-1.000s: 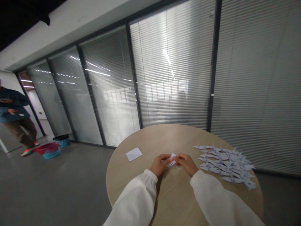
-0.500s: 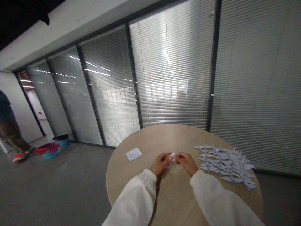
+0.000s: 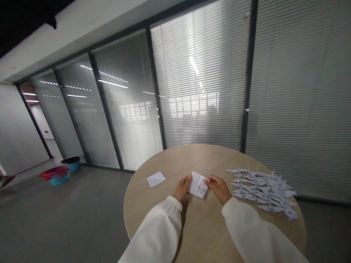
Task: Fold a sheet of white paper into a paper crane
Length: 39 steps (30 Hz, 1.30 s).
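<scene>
Between my hands is a small white sheet of paper (image 3: 197, 185), opened out, with dark printed marks toward its right side. My left hand (image 3: 182, 189) pinches its left edge, thumb on top. The right edge is gripped by the fingers of my right hand (image 3: 218, 187). Both hands are just above the round wooden table (image 3: 203, 226). Right of my right hand lies a dense group of folded white paper cranes (image 3: 264, 191). Over to the left, a separate white paper piece (image 3: 156, 179) lies flat on the tabletop.
A glass partition with blinds (image 3: 203, 120) runs behind the table. On the grey floor at left are a red-and-blue bin (image 3: 56, 175) and a black-and-blue bin (image 3: 71, 163). Part of a person's shoe (image 3: 6, 180) shows at the far left edge.
The paper, earlier small and mostly covered by my fingers, is now spread open. My hands have moved slightly apart. The walking person at left has nearly left the view.
</scene>
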Tool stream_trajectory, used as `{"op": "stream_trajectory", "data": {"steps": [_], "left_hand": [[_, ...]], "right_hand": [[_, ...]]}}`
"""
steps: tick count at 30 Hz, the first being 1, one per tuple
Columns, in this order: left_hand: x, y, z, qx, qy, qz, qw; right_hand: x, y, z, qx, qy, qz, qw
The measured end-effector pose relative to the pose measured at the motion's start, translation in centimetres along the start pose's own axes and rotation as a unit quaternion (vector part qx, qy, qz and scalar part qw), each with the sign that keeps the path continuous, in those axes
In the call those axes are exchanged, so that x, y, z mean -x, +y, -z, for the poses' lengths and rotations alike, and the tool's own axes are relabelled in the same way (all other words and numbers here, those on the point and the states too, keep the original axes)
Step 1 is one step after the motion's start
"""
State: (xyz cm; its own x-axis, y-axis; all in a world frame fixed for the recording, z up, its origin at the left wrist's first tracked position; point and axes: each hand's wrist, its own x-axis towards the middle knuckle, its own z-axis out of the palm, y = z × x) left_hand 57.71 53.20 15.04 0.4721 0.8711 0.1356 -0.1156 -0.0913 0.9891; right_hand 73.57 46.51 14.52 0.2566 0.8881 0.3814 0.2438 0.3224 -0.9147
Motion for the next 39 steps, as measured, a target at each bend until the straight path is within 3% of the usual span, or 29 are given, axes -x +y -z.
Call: {"op": "stream_trajectory", "data": {"steps": [7, 14, 19, 26, 39], "left_hand": [[-0.1, 0.0, 0.0, 0.015, 0.003, 0.001, 1.0], [0.1, -0.5, 0.0, 0.015, -0.039, 0.016, 0.999], [0.1, -0.6, 0.0, 0.016, -0.015, 0.025, 0.999], [0.1, -0.5, -0.1, 0.078, -0.013, 0.033, 0.996], [0.3, -0.1, -0.5, 0.06, 0.04, 0.009, 0.997]], "right_hand": [[0.3, -1.0, 0.0, 0.047, 0.02, 0.013, 0.999], [0.4, -0.6, -0.4, 0.075, 0.011, 0.051, 0.996], [0.7, -1.2, -0.4, 0.175, 0.031, 0.121, 0.977], [1.3, -1.3, -0.5, 0.23, 0.013, 0.217, 0.948], [1.5, -1.7, -0.9, 0.242, 0.048, 0.22, 0.944]]}}
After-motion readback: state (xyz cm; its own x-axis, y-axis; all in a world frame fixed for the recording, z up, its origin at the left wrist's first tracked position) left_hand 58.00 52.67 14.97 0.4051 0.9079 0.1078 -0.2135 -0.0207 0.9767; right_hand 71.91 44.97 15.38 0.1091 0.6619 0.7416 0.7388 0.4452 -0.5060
